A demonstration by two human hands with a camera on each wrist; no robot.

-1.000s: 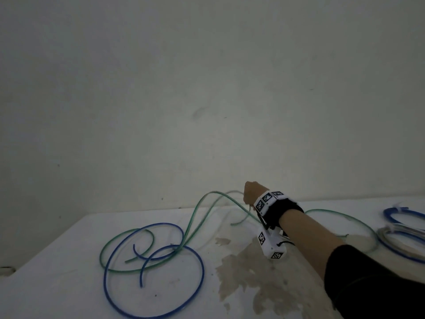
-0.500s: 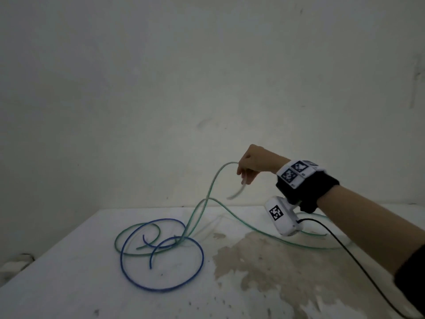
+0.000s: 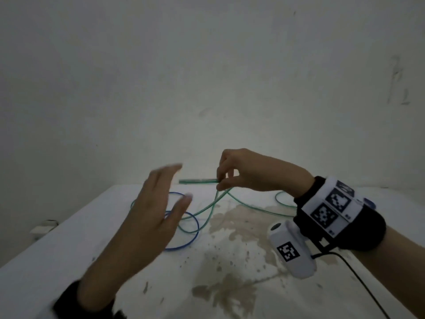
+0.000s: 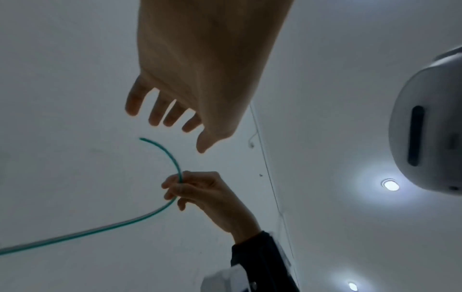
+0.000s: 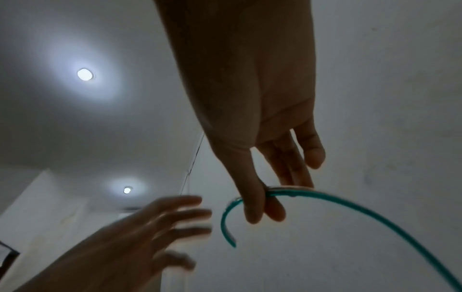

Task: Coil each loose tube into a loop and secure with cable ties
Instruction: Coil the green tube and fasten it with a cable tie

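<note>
My right hand (image 3: 224, 178) pinches the green tube (image 3: 197, 181) close to its free end, lifted above the white table (image 3: 46, 261). The short end sticks out to the left; the rest trails down onto the table and loops off to the right. In the right wrist view the thumb and fingers (image 5: 252, 209) clamp the green tube (image 5: 350, 205). My left hand (image 3: 161, 203) is raised with straight, spread fingers a little left of the tube end, touching nothing; it is blurred. A blue tube (image 3: 193, 236) lies in loose loops on the table behind it. In the left wrist view the left hand (image 4: 165, 116) hangs above the green tube (image 4: 170, 156).
The table's surface is worn, with brown patches (image 3: 239, 224) in the middle and front. A bare white wall (image 3: 207, 88) rises right behind the table. A black cable (image 3: 358, 282) runs from my right wrist device across the front right.
My right hand has lifted the green tube end off the table and brought it nearer. My left hand has come into view, rising towards the tube end.
</note>
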